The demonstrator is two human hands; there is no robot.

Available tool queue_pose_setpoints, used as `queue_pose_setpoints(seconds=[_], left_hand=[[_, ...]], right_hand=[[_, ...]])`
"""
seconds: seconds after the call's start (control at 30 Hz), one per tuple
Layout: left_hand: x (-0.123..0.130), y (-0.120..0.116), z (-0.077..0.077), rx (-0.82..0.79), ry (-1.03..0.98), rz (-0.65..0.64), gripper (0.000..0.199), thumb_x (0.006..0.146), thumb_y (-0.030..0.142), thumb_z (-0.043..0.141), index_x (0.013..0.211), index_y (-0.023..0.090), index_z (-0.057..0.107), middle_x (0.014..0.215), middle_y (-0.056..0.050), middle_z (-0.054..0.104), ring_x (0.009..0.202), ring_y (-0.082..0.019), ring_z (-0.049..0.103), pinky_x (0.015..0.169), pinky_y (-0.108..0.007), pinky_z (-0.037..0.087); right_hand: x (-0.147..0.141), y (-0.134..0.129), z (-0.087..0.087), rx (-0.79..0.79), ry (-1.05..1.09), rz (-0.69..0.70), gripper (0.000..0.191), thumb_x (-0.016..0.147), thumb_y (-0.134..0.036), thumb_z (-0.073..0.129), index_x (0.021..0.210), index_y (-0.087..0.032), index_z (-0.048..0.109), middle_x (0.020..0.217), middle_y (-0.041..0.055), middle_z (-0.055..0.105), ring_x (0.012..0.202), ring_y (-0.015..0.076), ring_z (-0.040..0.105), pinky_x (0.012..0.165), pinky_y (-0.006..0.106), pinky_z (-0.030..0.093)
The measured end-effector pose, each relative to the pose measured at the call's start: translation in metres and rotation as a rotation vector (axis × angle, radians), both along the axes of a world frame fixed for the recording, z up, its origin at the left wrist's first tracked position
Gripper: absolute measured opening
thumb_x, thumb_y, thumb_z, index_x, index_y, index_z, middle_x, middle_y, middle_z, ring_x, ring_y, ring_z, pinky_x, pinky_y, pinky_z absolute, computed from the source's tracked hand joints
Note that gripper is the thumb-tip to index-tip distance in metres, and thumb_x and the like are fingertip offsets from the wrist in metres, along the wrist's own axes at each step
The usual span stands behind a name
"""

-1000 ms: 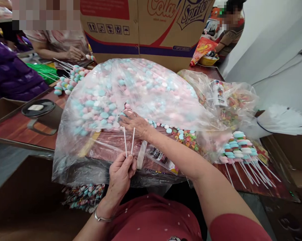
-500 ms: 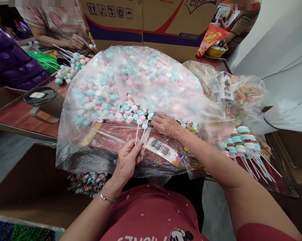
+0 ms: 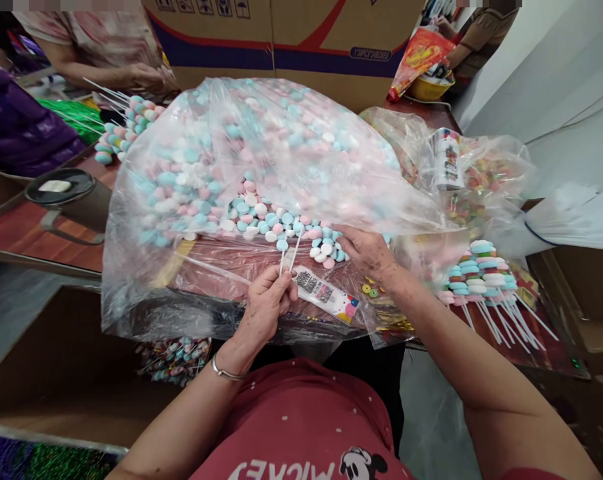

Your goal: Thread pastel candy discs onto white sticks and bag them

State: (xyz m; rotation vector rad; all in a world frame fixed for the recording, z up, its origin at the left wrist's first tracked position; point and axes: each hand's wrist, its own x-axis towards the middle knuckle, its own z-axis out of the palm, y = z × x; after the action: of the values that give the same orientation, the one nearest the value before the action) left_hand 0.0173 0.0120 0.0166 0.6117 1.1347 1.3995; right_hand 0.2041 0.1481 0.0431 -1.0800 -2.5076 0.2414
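Observation:
My left hand (image 3: 271, 297) is closed around two thin white sticks (image 3: 295, 250), which point up toward the loose candies. A blue candy (image 3: 282, 245) sits at the left stick; I cannot tell whether it is threaded on it. My right hand (image 3: 366, 252) lies palm down at the right end of a pile of pink, white and blue disc candies (image 3: 326, 247). Its fingers reach out to the left, touching the pile, and its palm is hidden. Behind both hands a large clear plastic bag (image 3: 281, 143) bulges with the same candies. A printed label packet (image 3: 326, 293) lies between the hands.
Finished candy skewers (image 3: 481, 273) lie at right, below a bundle of white sticks (image 3: 581, 217). A lidded mug (image 3: 71, 200) stands at left. A big carton (image 3: 281, 40) blocks the back. An open box (image 3: 71, 400) is at lower left. Two other people are across the table.
My right hand has moved right, and more loose candies show in front of its fingers. My left hand still holds the two sticks. The view has shifted slightly.

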Motion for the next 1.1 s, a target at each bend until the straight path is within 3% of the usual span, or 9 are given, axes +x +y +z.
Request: queue_pose_setpoints(seconds=[0.1,0.2,0.4,0.63,0.87,1.1], left_hand=[[0.001,-0.001,-0.003,0.012,0.017,0.001,0.029,0.077,0.042,0.07,0.075,0.016,0.057,0.05,0.005,0.056,0.033,-0.002,0.026,0.034,-0.015,0.015],[0.002,-0.004,-0.007,0.03,0.042,0.004,0.028,0.079,0.041,0.07,0.075,0.015,0.06,0.05,0.005,0.056,0.034,-0.001,0.027,0.035,-0.015,0.015],[0.001,-0.006,-0.015,0.056,0.096,-0.041,0.026,0.081,0.039,0.069,0.076,0.014,0.064,0.05,0.004,0.056,0.037,-0.002,0.03,0.037,-0.016,0.017],[0.001,-0.005,-0.014,0.063,0.099,-0.043,0.025,0.079,0.04,0.071,0.082,0.015,0.066,0.049,0.005,0.055,0.036,-0.002,0.029,0.036,-0.016,0.017],[0.001,-0.006,-0.013,0.083,0.103,-0.049,0.024,0.082,0.038,0.068,0.076,0.015,0.066,0.05,0.005,0.053,0.037,-0.002,0.03,0.037,-0.017,0.02],[0.001,-0.006,-0.012,0.088,0.1,-0.045,0.023,0.083,0.039,0.068,0.077,0.016,0.065,0.05,0.006,0.054,0.037,-0.003,0.03,0.038,-0.017,0.02]], right_hand=[[0.007,-0.012,0.003,-0.057,-0.07,-0.129,0.026,0.092,-0.021,0.046,0.104,-0.019,0.068,0.093,0.0072,0.073,0.085,0.0222,0.065,0.075,0.031,0.048],[0.012,-0.018,-0.004,-0.047,-0.153,-0.139,0.021,0.089,-0.017,0.048,0.095,-0.019,0.068,0.093,0.0081,0.068,0.082,0.0214,0.06,0.071,0.03,0.044],[0.009,-0.026,-0.02,0.031,-0.19,-0.093,0.02,0.091,-0.014,0.048,0.092,-0.019,0.067,0.094,0.0092,0.061,0.089,0.0229,0.054,0.077,0.033,0.042],[-0.007,-0.042,-0.025,0.051,-0.203,0.086,0.021,0.09,-0.009,0.047,0.1,-0.015,0.065,0.102,0.0123,0.066,0.096,0.0256,0.053,0.091,0.036,0.043],[-0.006,-0.041,-0.02,-0.054,-0.074,-0.102,0.02,0.09,-0.018,0.052,0.108,-0.018,0.06,0.101,0.0089,0.065,0.089,0.023,0.06,0.074,0.032,0.046],[-0.021,-0.046,-0.025,-0.034,-0.007,0.094,0.019,0.092,-0.014,0.048,0.104,-0.02,0.061,0.104,0.0078,0.06,0.095,0.0195,0.058,0.081,0.029,0.048]])
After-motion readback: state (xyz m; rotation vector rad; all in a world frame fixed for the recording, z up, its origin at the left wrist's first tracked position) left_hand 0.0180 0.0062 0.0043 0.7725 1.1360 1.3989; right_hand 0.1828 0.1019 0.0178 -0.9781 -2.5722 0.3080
